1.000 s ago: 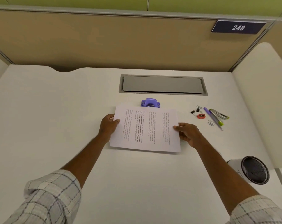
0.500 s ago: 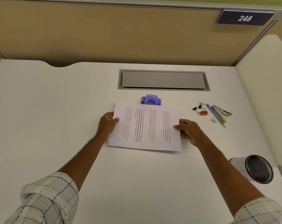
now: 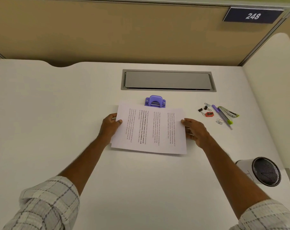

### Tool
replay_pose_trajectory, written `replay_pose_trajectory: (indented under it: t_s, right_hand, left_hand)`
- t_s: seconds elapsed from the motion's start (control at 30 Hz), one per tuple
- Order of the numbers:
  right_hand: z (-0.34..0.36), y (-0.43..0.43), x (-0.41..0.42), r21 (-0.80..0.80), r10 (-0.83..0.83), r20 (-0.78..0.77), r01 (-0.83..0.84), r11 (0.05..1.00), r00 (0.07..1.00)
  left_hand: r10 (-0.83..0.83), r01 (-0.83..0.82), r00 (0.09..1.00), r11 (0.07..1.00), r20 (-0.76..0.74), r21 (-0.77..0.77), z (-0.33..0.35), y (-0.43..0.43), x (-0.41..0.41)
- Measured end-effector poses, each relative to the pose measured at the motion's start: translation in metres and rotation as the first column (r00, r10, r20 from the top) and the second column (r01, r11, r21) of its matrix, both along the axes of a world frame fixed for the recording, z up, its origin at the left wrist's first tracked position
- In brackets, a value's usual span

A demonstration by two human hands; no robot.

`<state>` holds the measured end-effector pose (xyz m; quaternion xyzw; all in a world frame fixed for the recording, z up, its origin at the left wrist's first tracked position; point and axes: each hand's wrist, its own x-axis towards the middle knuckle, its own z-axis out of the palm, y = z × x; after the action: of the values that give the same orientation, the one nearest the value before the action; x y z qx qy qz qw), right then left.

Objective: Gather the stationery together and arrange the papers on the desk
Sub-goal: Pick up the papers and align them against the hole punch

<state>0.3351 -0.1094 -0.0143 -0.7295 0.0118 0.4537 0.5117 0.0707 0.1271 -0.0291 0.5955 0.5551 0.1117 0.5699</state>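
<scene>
A person's left hand (image 3: 110, 126) and right hand (image 3: 194, 130) grip the two short edges of a stack of printed papers (image 3: 149, 130) at a white desk (image 3: 58, 113), thumbs on top and the other fingers tucked out of sight beneath the sheets. Both forearms reach forward from checked sleeves (image 3: 46, 205) that the bottom of the frame cuts off. The print is too small to read. The papers' far edge hides the near side of a purple hole punch (image 3: 155, 101). Right of the papers, well apart, lie small stationery items: two black binder clips (image 3: 203, 110), a red sharpener (image 3: 209, 114), paper clips (image 3: 219, 122), a purple pen (image 3: 221, 116) and a stapler (image 3: 228, 112), close together. Nearer the person on that side, a mesh pen cup (image 3: 263, 171) lies on its side at the desk's edge. Left of the papers the desk is bare. Beyond the punch sits a grey cable hatch (image 3: 167, 80), and a partition plate reads 248 (image 3: 253, 15).
</scene>
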Motion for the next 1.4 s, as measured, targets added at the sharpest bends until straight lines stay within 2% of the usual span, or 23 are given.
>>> replay_pose_trajectory:
  t_s: [0.3, 0.67, 0.87, 1.0, 1.2, 1.4]
  right_hand:
    - [0.001, 0.005, 0.002, -0.029, -0.031, 0.027, 0.032, 0.999, 0.999]
    - [0.002, 0.008, 0.005, -0.001, -0.026, 0.000, 0.026, 1.000, 1.000]
    - [0.001, 0.009, 0.007, 0.000, -0.032, -0.009, 0.032, 0.999, 0.999]
    - [-0.002, 0.008, 0.007, -0.013, -0.038, -0.011, 0.038, 0.999, 0.999]
    - [-0.003, 0.011, 0.009, -0.031, -0.054, 0.015, 0.054, 0.998, 0.998]
    - [0.000, 0.015, 0.012, -0.056, -0.049, 0.047, 0.051, 0.997, 0.998]
  left_hand:
    - [0.021, -0.007, 0.996, 0.988, 0.092, -0.154, -0.001, 0.011, -0.001]
    - [0.034, 0.001, 0.989, 0.971, 0.143, -0.238, 0.000, 0.020, 0.003]
    - [-0.002, 0.025, 0.994, 0.977, 0.108, -0.211, 0.002, 0.024, 0.006]
    - [-0.025, 0.042, 0.993, 0.988, 0.115, -0.148, 0.000, 0.026, 0.006]
    - [-0.118, 0.118, 0.992, 0.993, 0.034, -0.012, 0.001, 0.028, 0.013]
    - [-0.123, 0.124, 0.992, 0.992, -0.011, 0.035, 0.005, 0.030, 0.019]
